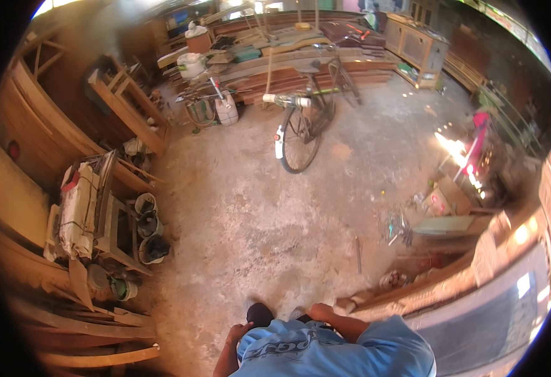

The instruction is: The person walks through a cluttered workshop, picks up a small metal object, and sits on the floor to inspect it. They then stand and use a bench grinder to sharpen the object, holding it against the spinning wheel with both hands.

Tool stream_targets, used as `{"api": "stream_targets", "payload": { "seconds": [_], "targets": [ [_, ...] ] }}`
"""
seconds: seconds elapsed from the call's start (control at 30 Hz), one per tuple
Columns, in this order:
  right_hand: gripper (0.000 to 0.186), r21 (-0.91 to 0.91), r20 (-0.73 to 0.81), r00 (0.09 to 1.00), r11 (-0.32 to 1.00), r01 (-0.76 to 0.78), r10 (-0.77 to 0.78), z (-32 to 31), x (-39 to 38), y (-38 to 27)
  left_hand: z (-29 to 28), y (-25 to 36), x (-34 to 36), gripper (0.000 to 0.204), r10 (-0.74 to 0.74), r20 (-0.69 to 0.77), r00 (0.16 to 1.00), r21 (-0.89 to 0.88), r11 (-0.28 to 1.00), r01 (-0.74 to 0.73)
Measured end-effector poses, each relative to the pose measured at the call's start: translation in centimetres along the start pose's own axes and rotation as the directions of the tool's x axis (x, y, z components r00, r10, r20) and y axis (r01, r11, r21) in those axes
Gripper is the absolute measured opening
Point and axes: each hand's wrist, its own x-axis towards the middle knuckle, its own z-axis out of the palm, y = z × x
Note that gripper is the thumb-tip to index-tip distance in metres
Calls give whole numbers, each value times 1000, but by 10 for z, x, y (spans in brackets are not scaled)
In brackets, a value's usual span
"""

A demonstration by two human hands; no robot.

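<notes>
My left hand [239, 330] is low in the view beside my blue shirt [325, 349]. Its fingers are curled inward at the edge of a dark rounded shape [260, 314], which looks like dark clothing over my leg. On the other side of the shirt front, my right hand [320, 312] is closed, close to more dark cloth. What either hand holds, if anything, is too small and hidden to make out. The bare concrete floor [244, 207] stretches out ahead of me.
A bicycle [300, 135] stands ahead, before stacked planks [275, 69]. Along the left are wooden frames [127, 110], a tied bundle [79, 210] and several buckets [154, 249]. Timber [439, 292], a dark glossy panel [483, 320] and a cardboard box [448, 198] lie right. A wooden cabinet [417, 50] stands far right.
</notes>
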Motion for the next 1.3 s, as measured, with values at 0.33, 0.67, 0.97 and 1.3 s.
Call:
{"api": "stream_targets", "payload": {
  "seconds": [0.33,0.67,0.97,1.3],
  "targets": [
    [41,594,-327,836,784,-180,440,-194,195,117,-137,277,241,52,36,475,879,129,986,-110],
    [20,938,273,520,-343,42,810,-283,170,208,-260,607,440,24,-259,600,757,410,912,-13],
    [21,831,4,599,330,-447,800,-317,307,309,-183,824,563,22,-250,679,690,236,965,117],
    [24,12,-934,330,931,-365,141,-918,470,588,-165,1033,623,88,-166,379,910,-102,970,220]
  ]
}}
